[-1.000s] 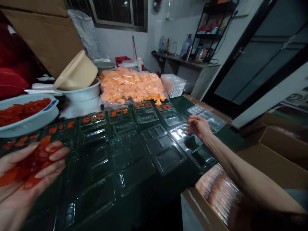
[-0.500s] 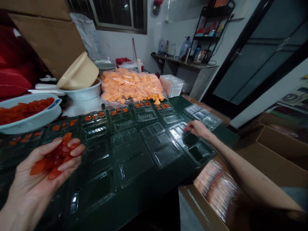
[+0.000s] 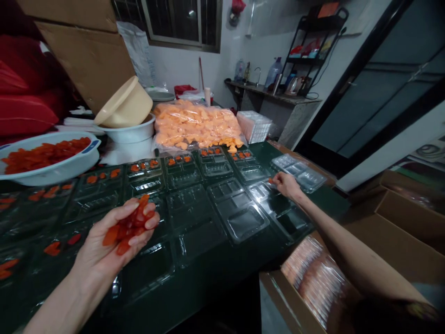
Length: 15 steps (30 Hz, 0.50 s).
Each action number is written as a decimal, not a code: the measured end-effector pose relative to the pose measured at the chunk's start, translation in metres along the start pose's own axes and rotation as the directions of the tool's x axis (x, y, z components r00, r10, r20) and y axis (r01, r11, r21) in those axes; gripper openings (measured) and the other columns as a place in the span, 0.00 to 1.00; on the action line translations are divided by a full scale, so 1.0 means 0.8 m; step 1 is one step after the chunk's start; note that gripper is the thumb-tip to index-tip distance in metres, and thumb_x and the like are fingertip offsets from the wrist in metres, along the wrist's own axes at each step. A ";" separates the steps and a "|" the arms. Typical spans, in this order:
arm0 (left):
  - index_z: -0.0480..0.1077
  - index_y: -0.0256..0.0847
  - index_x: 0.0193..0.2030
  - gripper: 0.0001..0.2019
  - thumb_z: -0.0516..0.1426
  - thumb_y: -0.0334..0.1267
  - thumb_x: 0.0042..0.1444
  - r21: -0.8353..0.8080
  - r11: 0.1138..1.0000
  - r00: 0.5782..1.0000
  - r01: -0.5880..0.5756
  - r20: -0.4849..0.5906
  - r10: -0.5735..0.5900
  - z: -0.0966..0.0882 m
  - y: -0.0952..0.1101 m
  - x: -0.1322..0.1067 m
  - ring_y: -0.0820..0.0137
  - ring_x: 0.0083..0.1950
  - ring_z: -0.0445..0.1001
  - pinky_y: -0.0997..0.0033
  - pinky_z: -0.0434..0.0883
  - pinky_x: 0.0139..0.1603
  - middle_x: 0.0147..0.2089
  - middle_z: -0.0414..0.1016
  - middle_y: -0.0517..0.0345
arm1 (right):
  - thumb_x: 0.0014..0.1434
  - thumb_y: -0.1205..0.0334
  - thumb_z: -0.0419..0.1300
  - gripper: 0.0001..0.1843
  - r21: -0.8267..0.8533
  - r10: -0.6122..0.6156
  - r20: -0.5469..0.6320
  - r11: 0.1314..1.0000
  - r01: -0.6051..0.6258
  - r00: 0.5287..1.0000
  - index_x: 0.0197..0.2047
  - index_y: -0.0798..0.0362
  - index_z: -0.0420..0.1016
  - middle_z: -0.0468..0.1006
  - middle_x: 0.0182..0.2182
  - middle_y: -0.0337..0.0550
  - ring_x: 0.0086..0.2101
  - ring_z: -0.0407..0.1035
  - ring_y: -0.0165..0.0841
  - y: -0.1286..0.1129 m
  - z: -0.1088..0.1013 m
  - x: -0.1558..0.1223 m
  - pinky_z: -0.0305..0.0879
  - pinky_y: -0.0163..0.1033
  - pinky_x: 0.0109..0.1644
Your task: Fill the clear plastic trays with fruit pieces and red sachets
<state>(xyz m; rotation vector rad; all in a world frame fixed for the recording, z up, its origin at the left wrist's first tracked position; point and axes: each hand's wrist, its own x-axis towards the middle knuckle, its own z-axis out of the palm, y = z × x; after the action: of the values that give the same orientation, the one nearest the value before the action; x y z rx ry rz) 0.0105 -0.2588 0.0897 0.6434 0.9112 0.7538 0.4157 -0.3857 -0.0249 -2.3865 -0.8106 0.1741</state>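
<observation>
My left hand point(image 3: 93, 253) is curled round a handful of glossy orange-red dried fruit pieces point(image 3: 129, 226), above the near-left clear plastic trays. At the right end of the nearer row, my right hand point(image 3: 289, 186) is pinched over a clear compartment tray point(image 3: 257, 191). A small orange dried fruit piece point(image 3: 270, 181) shows at its fingertips. Left of that tray lies another clear tray point(image 3: 243, 221) without fruit. Trays in the back row, such as one clear tray point(image 3: 216, 168), have orange pieces in their small top compartments. More pieces fill a light-blue basin point(image 3: 78, 163) at the left.
A large bag of pale orange pieces point(image 3: 198, 123) lies behind the trays. Beside it stand a stack of packs point(image 3: 255, 126) and a tilted cream tub point(image 3: 127, 104). Stacked clear trays point(image 3: 299, 170) lie at the right. An open cardboard box point(image 3: 287, 297) holds wrapped trays below the table edge.
My left hand has moved right with its handful, over the trays. My right hand stays at the same tray, with an orange piece now showing at its fingertips. The view has shifted slightly left.
</observation>
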 end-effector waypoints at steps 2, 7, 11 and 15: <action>0.62 0.35 0.31 0.06 0.47 0.23 0.50 -0.011 1.000 0.999 0.025 0.021 -0.025 -0.002 -0.002 0.001 0.81 0.17 0.55 0.86 0.56 0.11 0.26 0.66 0.55 | 0.47 0.70 0.57 0.04 -0.135 -0.026 0.021 0.990 0.029 0.999 0.25 0.52 0.66 0.69 0.23 0.39 0.25 0.60 0.30 -0.005 -0.004 -0.006 0.48 0.34 0.27; 0.61 0.36 0.30 0.06 0.48 0.22 0.48 -0.021 0.999 0.999 0.042 0.009 -0.042 -0.007 -0.003 0.005 0.80 0.18 0.58 0.86 0.56 0.10 0.26 0.67 0.54 | 0.48 0.72 0.56 0.06 -0.400 -0.140 0.219 0.890 0.220 0.966 0.28 0.51 0.70 0.72 0.29 0.43 0.30 0.65 0.32 -0.014 -0.012 -0.021 0.49 0.33 0.27; 0.62 0.36 0.31 0.06 0.51 0.24 0.46 -0.040 0.997 0.997 0.063 0.038 -0.061 -0.010 -0.006 0.012 0.74 0.21 0.66 0.85 0.55 0.09 0.27 0.68 0.53 | 0.45 0.74 0.58 0.13 -0.422 -0.129 0.240 0.879 0.223 0.962 0.33 0.49 0.75 0.72 0.34 0.44 0.31 0.65 0.33 -0.020 -0.022 -0.026 0.50 0.33 0.27; 0.61 0.38 0.31 0.07 0.55 0.27 0.45 -0.031 0.989 0.982 0.145 0.128 -0.139 -0.003 -0.022 0.017 0.73 0.20 0.68 0.85 0.54 0.10 0.26 0.69 0.54 | 0.47 0.64 0.62 0.11 0.074 -0.126 0.112 0.990 0.118 0.986 0.37 0.50 0.75 0.71 0.32 0.44 0.28 0.64 0.32 -0.071 -0.020 -0.063 0.54 0.34 0.27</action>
<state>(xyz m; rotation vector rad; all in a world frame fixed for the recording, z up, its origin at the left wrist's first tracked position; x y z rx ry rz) 0.0188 -0.2577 0.0694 0.5775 0.8152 0.5957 0.3512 -0.3876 0.0182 -2.2732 -0.9870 0.2888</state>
